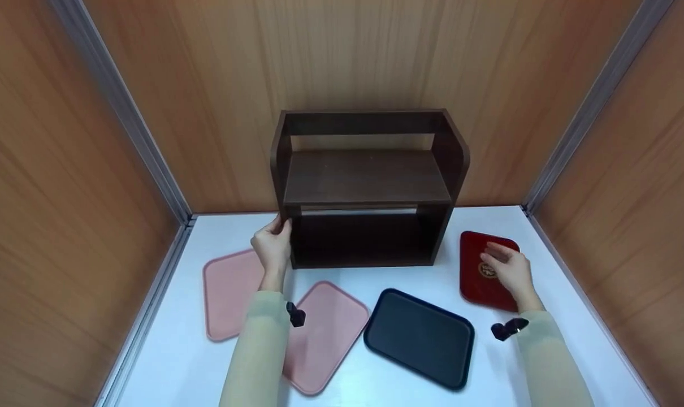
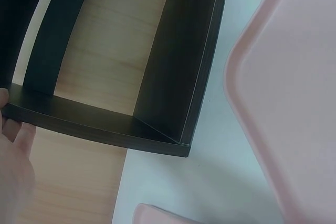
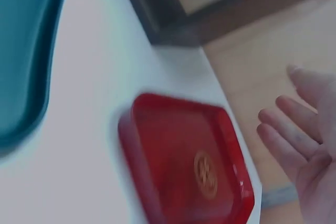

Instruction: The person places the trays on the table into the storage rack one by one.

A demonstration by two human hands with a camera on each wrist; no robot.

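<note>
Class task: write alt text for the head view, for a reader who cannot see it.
A person's left hand grips the left side of a dark wooden shelf on a white table, while the right hand hovers over a red tray. Two pink trays and a black tray lie in front.

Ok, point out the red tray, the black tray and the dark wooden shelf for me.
red tray (image 1: pixel 476 265), head view, on its bare left part.
black tray (image 1: pixel 420 336), head view, centre of its floor.
dark wooden shelf (image 1: pixel 367 176), head view, upper board.
</note>
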